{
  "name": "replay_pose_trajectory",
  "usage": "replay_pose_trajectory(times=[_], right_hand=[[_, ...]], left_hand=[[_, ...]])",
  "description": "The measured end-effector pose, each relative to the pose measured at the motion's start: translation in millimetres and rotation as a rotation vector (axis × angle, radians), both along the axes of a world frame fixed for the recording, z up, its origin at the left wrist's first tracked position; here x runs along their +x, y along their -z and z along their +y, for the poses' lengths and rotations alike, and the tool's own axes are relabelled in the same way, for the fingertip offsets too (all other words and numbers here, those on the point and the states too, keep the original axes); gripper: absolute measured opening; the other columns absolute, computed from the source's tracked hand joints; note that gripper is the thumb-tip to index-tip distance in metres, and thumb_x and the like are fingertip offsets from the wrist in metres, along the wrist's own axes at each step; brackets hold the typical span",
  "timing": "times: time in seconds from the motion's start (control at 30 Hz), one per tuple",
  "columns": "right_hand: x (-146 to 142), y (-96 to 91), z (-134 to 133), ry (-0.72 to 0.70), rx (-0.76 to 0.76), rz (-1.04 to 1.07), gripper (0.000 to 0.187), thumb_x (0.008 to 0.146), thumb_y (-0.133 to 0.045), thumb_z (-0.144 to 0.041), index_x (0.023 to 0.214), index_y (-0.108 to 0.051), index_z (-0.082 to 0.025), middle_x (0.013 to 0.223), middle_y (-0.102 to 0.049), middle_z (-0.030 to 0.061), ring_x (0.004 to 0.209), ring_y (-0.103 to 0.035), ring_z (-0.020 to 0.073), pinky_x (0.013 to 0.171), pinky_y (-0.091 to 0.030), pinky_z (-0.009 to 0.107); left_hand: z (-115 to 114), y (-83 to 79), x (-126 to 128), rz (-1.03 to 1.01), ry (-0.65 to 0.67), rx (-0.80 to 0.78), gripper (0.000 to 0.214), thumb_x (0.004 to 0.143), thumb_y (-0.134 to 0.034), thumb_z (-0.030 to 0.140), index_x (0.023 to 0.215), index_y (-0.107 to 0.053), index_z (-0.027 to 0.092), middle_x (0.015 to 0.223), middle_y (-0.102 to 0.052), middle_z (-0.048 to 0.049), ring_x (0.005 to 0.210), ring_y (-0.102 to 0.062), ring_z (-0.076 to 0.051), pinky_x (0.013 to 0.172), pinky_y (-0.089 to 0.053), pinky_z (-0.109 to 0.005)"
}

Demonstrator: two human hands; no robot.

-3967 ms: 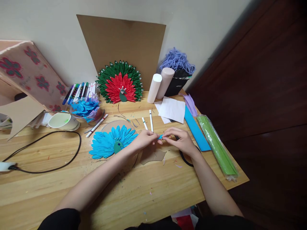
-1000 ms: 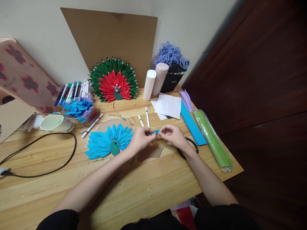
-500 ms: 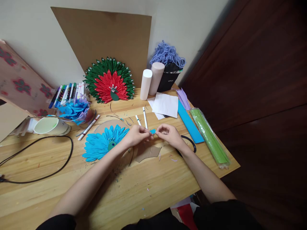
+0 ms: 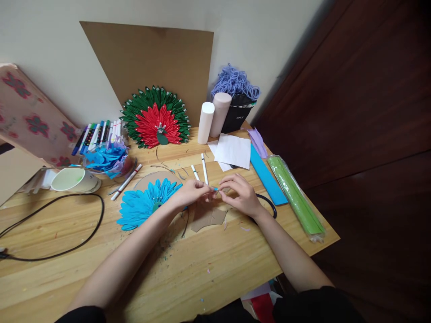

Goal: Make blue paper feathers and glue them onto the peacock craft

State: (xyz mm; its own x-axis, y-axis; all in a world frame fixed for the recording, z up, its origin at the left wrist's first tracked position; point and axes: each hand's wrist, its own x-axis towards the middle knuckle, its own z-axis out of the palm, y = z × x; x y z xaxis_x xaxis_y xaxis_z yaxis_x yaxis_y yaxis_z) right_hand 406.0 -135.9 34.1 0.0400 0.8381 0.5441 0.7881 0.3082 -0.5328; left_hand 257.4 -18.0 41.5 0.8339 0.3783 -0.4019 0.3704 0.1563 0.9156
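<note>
A small piece of blue paper (image 4: 216,189) is pinched between the fingertips of both hands, above the table. My left hand (image 4: 195,191) is closed on its left end and hides part of it. From the other side my right hand (image 4: 239,196) grips it with thumb and fingers. Left of my left hand lies a blue paper fan of petals (image 4: 143,204) with a green centre, partly covered by my forearm, over a round cardboard disc (image 4: 148,178). Beneath the hands is a torn-edged cardboard scrap (image 4: 208,220).
White markers (image 4: 204,168) lie beyond my hands. At right are a blue paper strip (image 4: 267,177) and a wrapped green roll (image 4: 296,197). A red and green paper peacock (image 4: 158,123) stands at the back. A black cable (image 4: 101,215), paper cup (image 4: 72,179) and bowl of scraps (image 4: 107,159) sit left.
The blue piece shows narrower between the fingertips, as if folded or twisted. My right hand's fingers have shifted around it. The whole view has dropped slightly in the picture.
</note>
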Motion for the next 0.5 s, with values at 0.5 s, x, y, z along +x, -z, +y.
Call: replay_pose_trajectory(times=[0.5], right_hand=[[-2.4,3.9,2.9,-0.007,-0.099,0.036,0.009,0.075,-0.057,-0.014,0.08,-0.059,-0.021,0.081,-0.061,0.0038,0.081,-0.054,0.0178,0.073,-0.046,0.033]], left_hand=[[-5.7,7.9,-0.8,-0.052,-0.034,0.182,0.022,0.067,-0.058,0.029,0.07,-0.068,0.01,0.056,-0.061,-0.0009,0.051,-0.051,-0.009,0.054,-0.04,-0.02]])
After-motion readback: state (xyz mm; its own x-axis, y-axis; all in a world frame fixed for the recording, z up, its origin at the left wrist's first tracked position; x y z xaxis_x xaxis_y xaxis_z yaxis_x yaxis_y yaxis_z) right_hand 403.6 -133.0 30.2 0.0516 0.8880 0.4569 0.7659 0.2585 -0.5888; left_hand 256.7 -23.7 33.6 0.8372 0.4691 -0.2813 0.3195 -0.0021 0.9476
